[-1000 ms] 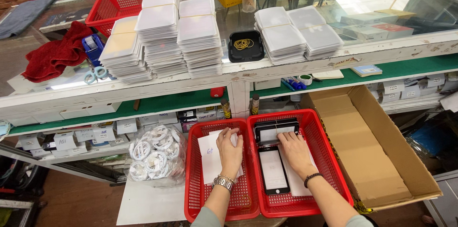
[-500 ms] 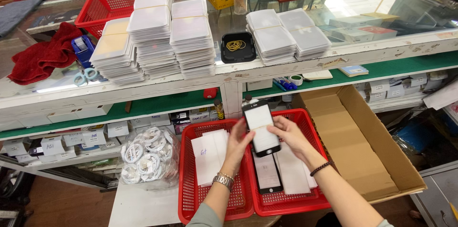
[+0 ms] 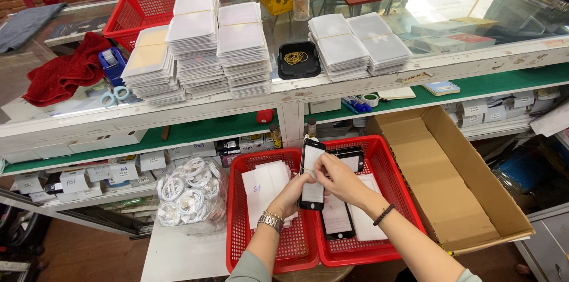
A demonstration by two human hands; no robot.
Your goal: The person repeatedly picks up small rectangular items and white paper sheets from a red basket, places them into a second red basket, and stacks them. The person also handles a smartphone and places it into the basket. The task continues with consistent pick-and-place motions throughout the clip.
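Head view, both hands (image 3: 320,184) on black phone glass (image 3: 311,172), over red baskets (image 3: 237,222).

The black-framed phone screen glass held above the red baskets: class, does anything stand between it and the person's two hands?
Nothing visible does. The left hand and right hand both grip the black-framed phone screen glass directly, above the two red plastic baskets.
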